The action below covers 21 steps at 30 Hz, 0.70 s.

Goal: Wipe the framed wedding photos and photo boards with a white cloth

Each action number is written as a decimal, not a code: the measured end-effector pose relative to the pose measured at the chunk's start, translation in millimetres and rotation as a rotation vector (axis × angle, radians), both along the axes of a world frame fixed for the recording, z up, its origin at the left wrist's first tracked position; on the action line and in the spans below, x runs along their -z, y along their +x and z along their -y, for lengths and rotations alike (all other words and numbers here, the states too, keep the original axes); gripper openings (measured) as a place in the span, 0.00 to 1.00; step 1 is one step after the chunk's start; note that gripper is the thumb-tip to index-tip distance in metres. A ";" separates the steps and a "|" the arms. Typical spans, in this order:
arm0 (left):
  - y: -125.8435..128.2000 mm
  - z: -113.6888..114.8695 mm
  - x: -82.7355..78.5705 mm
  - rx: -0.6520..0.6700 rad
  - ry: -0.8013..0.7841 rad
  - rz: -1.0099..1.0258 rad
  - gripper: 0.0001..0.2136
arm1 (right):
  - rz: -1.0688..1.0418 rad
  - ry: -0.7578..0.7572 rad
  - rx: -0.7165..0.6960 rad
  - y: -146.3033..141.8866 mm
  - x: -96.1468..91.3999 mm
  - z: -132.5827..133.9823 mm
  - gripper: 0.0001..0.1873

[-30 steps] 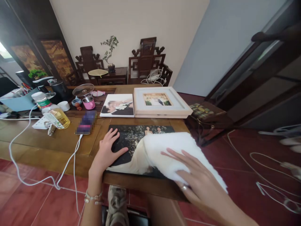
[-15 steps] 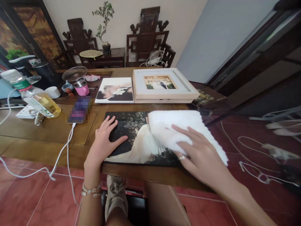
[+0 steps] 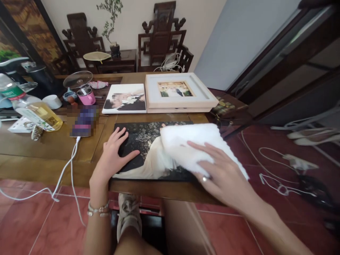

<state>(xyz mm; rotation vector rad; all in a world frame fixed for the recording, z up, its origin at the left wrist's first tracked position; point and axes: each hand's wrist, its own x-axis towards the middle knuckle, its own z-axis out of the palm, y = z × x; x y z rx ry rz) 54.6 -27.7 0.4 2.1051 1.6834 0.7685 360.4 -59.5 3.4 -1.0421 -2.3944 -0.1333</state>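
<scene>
A large dark photo print (image 3: 143,148) of a figure in a white gown lies flat at the near edge of the wooden table (image 3: 53,148). My left hand (image 3: 113,157) rests open on its left side, fingers spread. My right hand (image 3: 217,173), a ring on one finger, lies flat with fingers stretched out on a white fluffy cloth (image 3: 191,143) that covers the print's right part.
Behind the print lie a smaller photo canvas (image 3: 124,99) and a pale framed picture (image 3: 177,92). To the left are a phone with a white cable (image 3: 81,122), a bottle of yellow liquid (image 3: 34,111) and a pink cup (image 3: 86,96). Carved chairs stand at the back wall; cables lie on the red floor.
The cloth under my right hand has slid a little leftward and farther onto the print. My left hand has stayed on the print's left side. The camera has dipped and shifted.
</scene>
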 end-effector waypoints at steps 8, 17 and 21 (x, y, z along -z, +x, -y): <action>0.7 1.7 -1.2 0.002 -0.001 -0.001 0.29 | 0.028 -0.049 0.132 -0.1 1.2 -74.0 0.10; -1.3 -0.5 -0.6 0.016 -0.008 0.029 0.29 | 0.022 -0.042 -0.003 -13.6 -8.4 21.7 0.09; -1.2 0.7 -1.9 0.022 -0.019 0.032 0.30 | -0.014 -0.066 -0.098 -11.3 -9.4 38.1 0.11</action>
